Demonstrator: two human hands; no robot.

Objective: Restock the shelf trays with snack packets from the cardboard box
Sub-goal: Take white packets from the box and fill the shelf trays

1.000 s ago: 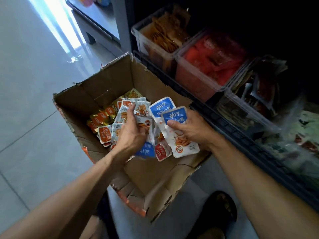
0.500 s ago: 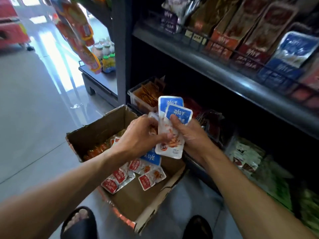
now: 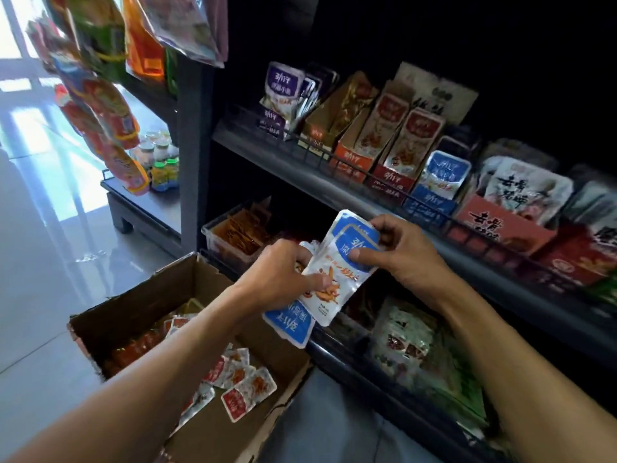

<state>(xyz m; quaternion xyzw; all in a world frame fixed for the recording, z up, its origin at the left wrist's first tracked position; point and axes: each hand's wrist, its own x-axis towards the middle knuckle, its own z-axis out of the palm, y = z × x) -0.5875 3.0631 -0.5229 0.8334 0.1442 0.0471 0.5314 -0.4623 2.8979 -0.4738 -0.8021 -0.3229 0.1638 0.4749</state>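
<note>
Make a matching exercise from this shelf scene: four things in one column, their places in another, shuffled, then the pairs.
Things
1. blue-topped packets
2. red-labelled packets
3. small bottles
4. purple-labelled packets

Places
A. standing at the left end of the upper shelf
B. on the low stand left of the shelving
C. held between the left hand and right hand
D. lying in the cardboard box

Pairs: 1-C, 2-D, 3-B, 4-A
</note>
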